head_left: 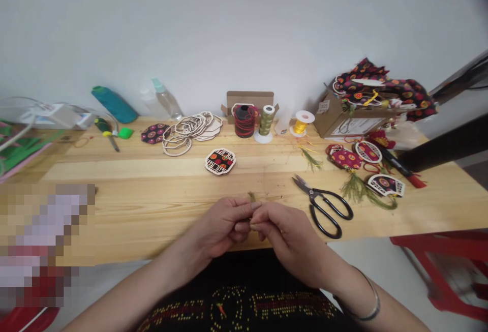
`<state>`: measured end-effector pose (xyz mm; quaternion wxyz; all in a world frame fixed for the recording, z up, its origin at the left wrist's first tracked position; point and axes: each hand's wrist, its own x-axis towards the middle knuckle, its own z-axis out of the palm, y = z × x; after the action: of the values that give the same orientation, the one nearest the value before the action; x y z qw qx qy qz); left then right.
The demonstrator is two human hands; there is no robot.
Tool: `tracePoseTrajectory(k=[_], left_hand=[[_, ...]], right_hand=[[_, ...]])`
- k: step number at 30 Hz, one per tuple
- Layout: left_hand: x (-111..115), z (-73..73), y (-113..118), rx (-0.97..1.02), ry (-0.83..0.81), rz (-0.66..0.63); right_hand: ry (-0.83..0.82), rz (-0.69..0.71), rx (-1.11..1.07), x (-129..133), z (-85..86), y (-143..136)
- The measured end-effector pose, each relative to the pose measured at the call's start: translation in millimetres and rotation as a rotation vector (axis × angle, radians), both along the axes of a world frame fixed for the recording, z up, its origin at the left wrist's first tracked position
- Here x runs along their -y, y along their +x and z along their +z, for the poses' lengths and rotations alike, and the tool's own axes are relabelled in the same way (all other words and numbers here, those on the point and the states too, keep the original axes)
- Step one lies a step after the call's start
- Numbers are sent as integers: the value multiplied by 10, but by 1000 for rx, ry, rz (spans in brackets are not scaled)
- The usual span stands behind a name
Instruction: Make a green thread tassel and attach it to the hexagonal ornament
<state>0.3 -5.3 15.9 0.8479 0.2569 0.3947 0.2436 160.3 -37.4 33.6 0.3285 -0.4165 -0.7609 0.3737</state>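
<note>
My left hand [224, 222] and my right hand [287, 230] meet above the table's front edge, fingers pinched together. A short tuft of olive-green thread [251, 197] sticks up beyond my left fingertips; the rest of it is hidden in the fingers. My right thumb and forefinger pinch close beside it, seemingly on the same thread, though what lies between them is too small to make out. Right of my right hand lie black-handled scissors [324, 205], blades pointing away to the left. Past my hands a patterned wood-framed ornament [220, 161] rests flat on the table.
Along the wall stand a dark red thread spool [244, 121], an olive spool [266, 121] and a yellow spool [301, 123]. Wooden frames [194, 128] are heaped at the left. A cardboard box [339, 118], tasselled ornaments [385, 185] and a black pole [450, 146] occupy the right.
</note>
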Motion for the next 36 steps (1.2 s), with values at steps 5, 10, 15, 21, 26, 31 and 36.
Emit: tracePoseTrajectory(k=[5, 10, 15, 21, 26, 31, 36], left_hand=[[3, -57, -19, -7, 12, 8], [-31, -48, -9, -43, -23, 125], [-36, -35, -1, -23, -56, 173], [-15, -51, -11, -31, -57, 161], [-25, -71, -27, -117, 7, 201], [-23, -41, -57, -240, 107, 248], [-2, 28, -47, -351, 204, 148]], right_hand=[[-45, 50, 104, 65, -22, 37], [-185, 175, 118, 118, -3, 54], [-259, 248, 121, 132, 22, 49], [-218, 315, 172, 129, -34, 38], [-192, 395, 227, 104, 28, 109], [-211, 352, 192, -8, 62, 322], [151, -177, 314, -242, -57, 336]])
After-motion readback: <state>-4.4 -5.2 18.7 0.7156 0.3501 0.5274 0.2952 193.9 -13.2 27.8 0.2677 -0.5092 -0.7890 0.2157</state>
